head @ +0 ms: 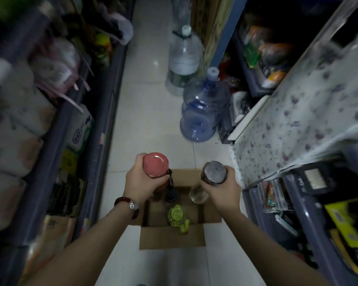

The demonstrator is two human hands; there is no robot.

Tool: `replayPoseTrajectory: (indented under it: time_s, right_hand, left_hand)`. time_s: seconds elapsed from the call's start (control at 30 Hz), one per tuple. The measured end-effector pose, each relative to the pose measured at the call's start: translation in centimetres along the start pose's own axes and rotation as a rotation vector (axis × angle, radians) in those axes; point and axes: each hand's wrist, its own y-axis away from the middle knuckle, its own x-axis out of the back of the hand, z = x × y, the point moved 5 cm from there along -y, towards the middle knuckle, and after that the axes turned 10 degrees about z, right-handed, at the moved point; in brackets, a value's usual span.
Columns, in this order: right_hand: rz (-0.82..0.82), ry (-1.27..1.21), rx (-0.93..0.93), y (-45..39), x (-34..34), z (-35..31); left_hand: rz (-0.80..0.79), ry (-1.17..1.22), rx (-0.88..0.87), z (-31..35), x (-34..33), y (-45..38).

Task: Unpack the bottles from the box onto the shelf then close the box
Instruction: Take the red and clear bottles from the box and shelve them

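An open cardboard box [172, 238] stands on the tiled floor of a narrow aisle, its flaps folded out. My left hand [140, 182] grips a bottle with a pink-red lid [155, 164], held above the box. My right hand [220, 190] grips a bottle with a dark metallic lid [215, 172], also above the box. Inside the box I see a green-capped bottle [177, 216], a dark-capped bottle [172, 196] and a pale clear one [197, 196].
Stocked shelves line both sides: packaged goods on the left [29, 124], a shelf under a flowered cloth on the right [298, 112]. A clear water jug [184, 60] and a blue water jug [203, 112] stand on the floor beyond the box.
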Motion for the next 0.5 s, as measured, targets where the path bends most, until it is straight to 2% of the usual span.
replayPoseTrajectory:
  time_s: [0.3, 0.5]
  right_hand:
    - [0.03, -0.069, 0.206, 0.6, 12.0, -19.4]
    - [0.065, -0.186, 0.298, 1.2, 20.6, -30.3]
  left_hand:
    - [-0.031, 0.142, -0.112, 21.5, 7.3, 0.6]
    - [0.015, 0.324, -0.151, 33.7, 12.1, 2.3]
